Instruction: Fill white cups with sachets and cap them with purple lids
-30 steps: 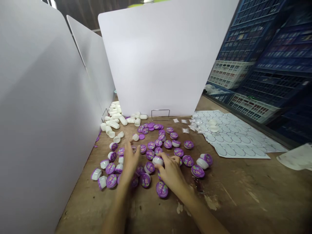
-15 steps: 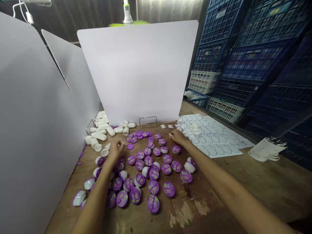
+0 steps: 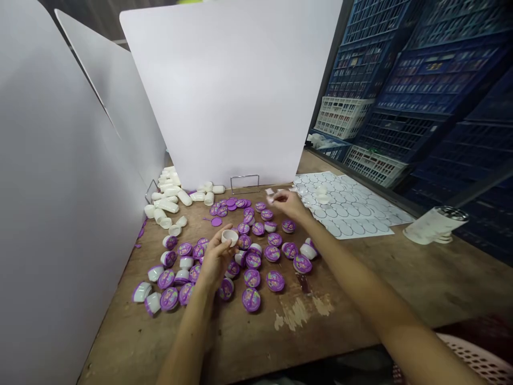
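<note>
My left hand (image 3: 217, 255) is closed around a small white cup (image 3: 230, 237), its open mouth turned up. Over the back of the table, my right hand (image 3: 289, 204) pinches a small clear-white packet (image 3: 271, 199) between thumb and fingertips. Many small white cups with purple printed lids (image 3: 251, 300) are spread below and between the hands. Loose purple lids (image 3: 231, 202) lie farther back, and one plain purple lid (image 3: 216, 221) sits apart from them. Stacked and single white cups (image 3: 166, 205) are heaped at the back left.
White panels (image 3: 236, 96) stand behind and at the left, one held by a wire stand (image 3: 245, 183). Sheets printed with ovals (image 3: 344, 206) lie at the right, near a white mug (image 3: 435, 224). Blue crates (image 3: 433, 80) are piled beyond. A pink basket (image 3: 476, 355) is at lower right.
My left hand has moved right and nearer and now holds a white cup. My right hand has lifted slightly with a packet in its fingers. The view has tilted down.
</note>
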{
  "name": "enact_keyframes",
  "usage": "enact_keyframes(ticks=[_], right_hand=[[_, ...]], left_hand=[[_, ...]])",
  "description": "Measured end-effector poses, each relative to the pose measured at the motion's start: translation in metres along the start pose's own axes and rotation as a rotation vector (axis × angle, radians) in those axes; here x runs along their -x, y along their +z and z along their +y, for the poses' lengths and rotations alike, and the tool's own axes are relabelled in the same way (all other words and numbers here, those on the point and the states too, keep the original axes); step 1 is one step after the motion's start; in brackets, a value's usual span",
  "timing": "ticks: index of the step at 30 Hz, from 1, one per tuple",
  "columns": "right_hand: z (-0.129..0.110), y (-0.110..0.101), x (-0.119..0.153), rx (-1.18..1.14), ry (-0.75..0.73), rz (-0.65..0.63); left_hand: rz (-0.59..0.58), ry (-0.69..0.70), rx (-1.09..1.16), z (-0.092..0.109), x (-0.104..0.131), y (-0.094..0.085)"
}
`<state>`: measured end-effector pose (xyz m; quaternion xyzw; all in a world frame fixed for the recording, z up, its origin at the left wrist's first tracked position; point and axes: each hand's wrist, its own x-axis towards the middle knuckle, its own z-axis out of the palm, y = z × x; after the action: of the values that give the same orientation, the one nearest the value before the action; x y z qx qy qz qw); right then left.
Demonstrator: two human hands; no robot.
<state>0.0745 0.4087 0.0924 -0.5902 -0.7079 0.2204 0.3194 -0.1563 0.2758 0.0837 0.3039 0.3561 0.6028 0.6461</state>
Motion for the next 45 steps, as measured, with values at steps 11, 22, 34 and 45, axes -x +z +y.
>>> enact_keyframes(ticks=[11,22,34,45], right_hand=[[-0.057,0.015,0.122,-0.232,-0.237,-0.075],[0.04,0.019,0.211,0.17,0.393,-0.118],[-0.108,0.067,0.132,-0.165,-0.388,-0.087],[-0.114,0.133,-0.044,0.294,-0.332,-0.322]], left_hand=[[0.029,0.053,-0.226,-0.034,0.018,0.029],[0.184,0.093,-0.172,-0.039,0.012,0.015],[0.209,0.232,-0.187,-0.035,0.035,0.01],[0.508,0.215,0.204,0.02,0.043,-0.052]])
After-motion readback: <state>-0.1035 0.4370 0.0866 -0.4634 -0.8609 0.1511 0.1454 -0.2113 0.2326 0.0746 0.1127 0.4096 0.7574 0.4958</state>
